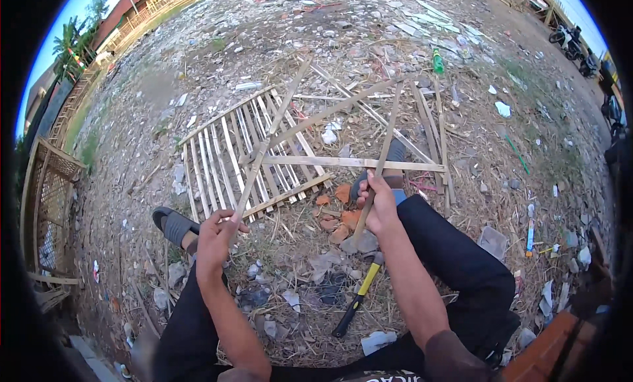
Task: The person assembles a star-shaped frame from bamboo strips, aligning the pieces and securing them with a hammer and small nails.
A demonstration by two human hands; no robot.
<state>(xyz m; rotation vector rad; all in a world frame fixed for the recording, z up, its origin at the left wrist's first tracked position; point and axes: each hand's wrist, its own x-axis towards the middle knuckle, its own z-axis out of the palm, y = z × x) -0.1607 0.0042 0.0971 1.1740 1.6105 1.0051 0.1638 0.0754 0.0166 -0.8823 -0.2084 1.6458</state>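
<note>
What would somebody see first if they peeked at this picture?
Two bare hands, each gripping a long bamboo strip: the left hand holds one strip, the right hand another. Just beyond them lies a slatted bamboo panel on littered ground, and a yellow-handled hammer rests between the knees.

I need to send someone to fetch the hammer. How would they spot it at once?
Start at the slatted bamboo panel on the littered ground, then look nearer, between the seated person's legs. The hammer lies just below the right hand. Unlike the pale bamboo strips around it, it has a yellow-and-black handle.
</note>
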